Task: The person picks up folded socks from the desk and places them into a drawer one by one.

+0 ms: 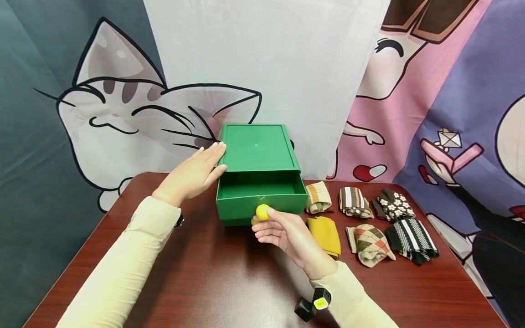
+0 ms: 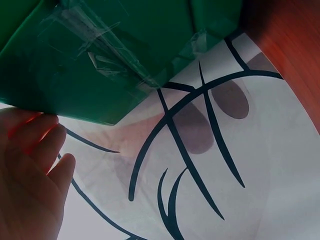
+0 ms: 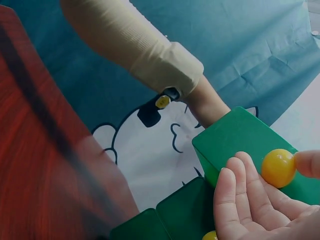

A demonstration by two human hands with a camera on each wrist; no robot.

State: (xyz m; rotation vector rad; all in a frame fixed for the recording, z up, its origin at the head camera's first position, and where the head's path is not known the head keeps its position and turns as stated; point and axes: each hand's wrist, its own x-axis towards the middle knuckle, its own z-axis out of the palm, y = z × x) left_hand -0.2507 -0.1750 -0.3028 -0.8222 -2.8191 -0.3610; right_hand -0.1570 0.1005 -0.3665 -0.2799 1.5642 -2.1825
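A green drawer box (image 1: 258, 146) stands on the table with its upper drawer (image 1: 229, 206) pulled out. The drawer's inside shows bare green. My right hand (image 1: 289, 239) pinches the round yellow knob (image 3: 278, 167) on the drawer front, thumb on one side and index finger on the other. Part of a second yellow knob (image 3: 210, 236) shows lower down, mostly hidden behind the fingers. My left hand (image 1: 194, 175) rests with straight fingers against the box's upper left edge; in the left wrist view its fingertips meet the green side (image 2: 115, 75), which has clear tape on it.
Right of the box lie several rolled socks, among them a yellow one (image 1: 324, 234), a striped brown one (image 1: 354, 202), an argyle one (image 1: 371, 243) and a black-and-white one (image 1: 412, 239). A printed cloth (image 1: 287, 59) hangs behind the dark red table (image 1: 197, 282).
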